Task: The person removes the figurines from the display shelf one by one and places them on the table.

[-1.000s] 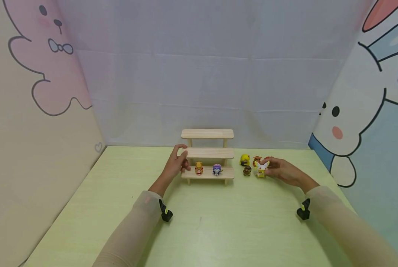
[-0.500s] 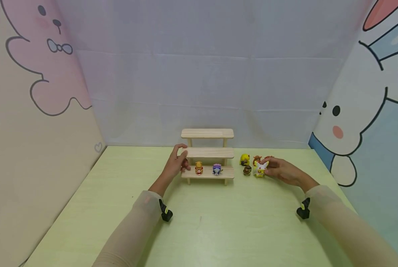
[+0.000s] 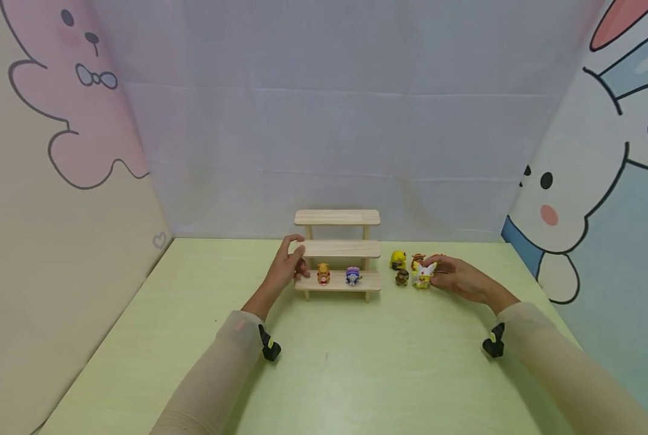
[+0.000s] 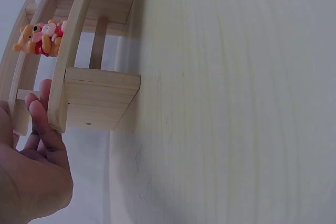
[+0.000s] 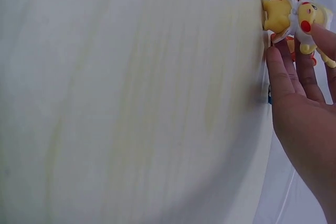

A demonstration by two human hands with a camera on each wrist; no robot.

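Note:
A three-tier wooden display stand [image 3: 337, 249] stands on the table. My left hand [image 3: 287, 266] grips its left end, with fingers [image 4: 44, 116] against the tier boards. On the lowest tier sit a Winnie the Pooh figurine [image 3: 323, 274] and a purple-and-white figurine [image 3: 353, 276]. To the right of the stand, my right hand [image 3: 460, 279] holds a yellow Pikachu figurine with a white hood [image 3: 424, 275] between thumb and fingers. In the right wrist view, that Pikachu figurine [image 5: 296, 17] appears close to the tabletop; whether it touches is unclear.
Near the right hand are a yellow figurine [image 3: 398, 260], a small brown figurine [image 3: 402, 277] and an orange-red figurine [image 3: 417, 260]. Another reddish one is mostly hidden behind the hand. A pale cloth wall [image 3: 335, 133] stands behind the table [image 3: 324, 362].
The Pikachu figurine has turned slightly in the right hand and shifted a touch to the left. My left hand has stayed on the stand.

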